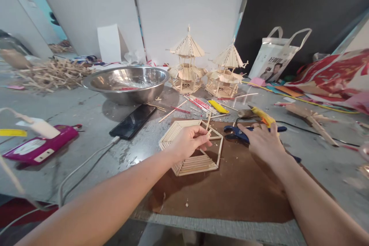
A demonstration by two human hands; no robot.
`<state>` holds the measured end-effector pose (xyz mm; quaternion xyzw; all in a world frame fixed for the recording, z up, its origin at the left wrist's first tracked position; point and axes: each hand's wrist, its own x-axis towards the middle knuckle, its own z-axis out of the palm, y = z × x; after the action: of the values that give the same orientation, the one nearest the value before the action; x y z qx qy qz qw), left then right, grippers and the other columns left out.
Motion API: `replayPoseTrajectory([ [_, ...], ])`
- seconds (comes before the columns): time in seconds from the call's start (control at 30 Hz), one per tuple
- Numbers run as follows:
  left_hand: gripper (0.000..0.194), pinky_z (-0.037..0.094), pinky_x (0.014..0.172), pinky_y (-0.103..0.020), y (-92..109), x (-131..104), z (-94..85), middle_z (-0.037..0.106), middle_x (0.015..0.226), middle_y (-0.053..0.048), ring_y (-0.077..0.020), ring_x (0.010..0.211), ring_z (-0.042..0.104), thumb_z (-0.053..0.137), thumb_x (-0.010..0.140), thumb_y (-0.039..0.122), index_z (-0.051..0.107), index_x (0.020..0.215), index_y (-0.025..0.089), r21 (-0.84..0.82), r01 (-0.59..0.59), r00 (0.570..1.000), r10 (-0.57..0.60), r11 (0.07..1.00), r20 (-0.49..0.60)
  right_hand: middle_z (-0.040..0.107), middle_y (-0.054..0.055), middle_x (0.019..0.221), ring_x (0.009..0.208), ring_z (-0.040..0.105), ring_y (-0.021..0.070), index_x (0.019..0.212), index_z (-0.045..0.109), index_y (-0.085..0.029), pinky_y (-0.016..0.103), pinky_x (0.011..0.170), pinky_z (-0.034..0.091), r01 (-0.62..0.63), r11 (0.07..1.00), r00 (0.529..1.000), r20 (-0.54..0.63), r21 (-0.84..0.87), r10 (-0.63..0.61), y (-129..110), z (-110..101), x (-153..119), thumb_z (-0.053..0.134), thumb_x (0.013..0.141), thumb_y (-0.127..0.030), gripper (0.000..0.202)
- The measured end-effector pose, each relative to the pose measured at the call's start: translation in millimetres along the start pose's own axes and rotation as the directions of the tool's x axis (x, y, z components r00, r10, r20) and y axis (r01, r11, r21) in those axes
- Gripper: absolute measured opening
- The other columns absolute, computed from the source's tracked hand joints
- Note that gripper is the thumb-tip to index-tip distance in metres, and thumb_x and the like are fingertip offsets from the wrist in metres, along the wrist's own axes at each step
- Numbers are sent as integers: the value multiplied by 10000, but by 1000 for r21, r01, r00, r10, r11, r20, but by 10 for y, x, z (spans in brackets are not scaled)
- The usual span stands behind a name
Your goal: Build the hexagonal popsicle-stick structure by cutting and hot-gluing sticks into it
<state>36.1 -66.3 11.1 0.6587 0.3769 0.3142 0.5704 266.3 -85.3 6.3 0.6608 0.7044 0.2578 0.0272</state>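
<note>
My left hand [193,142] pinches a thin wooden stick [208,120], held upright over a hexagonal frame of sticks [198,164]. The frame lies on a brown sheet [236,196]; several sticks fill its left and front sections, and its right section shows gaps. Over on the right, my right hand [263,140] is spread, palm down, on or just above blue-handled pliers [238,132]. A yellow glue gun [263,116] lies at its fingertips; whether the fingers grip either tool is unclear.
Two stick pagodas [188,75] [226,73] stand at the back. Left of them are a metal bowl [129,94], a black phone [133,122] and a purple power strip [43,146] with cables. A stick pile [54,75] lies far left, a white bag [271,59] back right.
</note>
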Motion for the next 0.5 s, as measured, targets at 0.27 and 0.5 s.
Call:
replayPoseTrajectory([
  [0.27, 190, 454, 599, -252, 44, -27, 26, 613, 687, -13, -88, 579, 556, 555, 695, 313, 506, 772, 145, -79, 5, 1000, -3, 997, 16, 503, 122, 1004, 957, 417, 270, 1218, 312, -135, 451, 862, 258, 30, 947, 961, -271, 319, 61, -173, -191, -19, 476, 611, -215, 633],
  [0.5, 254, 449, 593, -249, 10, -34, 61, 592, 700, 1, -93, 598, 546, 601, 638, 354, 527, 781, 158, -173, -12, 999, 18, 985, 34, 487, 106, 1045, 987, 422, 248, 1154, 340, -165, 434, 867, 297, 169, 849, 956, -293, 500, -17, -371, -240, -107, 451, 569, -140, 596],
])
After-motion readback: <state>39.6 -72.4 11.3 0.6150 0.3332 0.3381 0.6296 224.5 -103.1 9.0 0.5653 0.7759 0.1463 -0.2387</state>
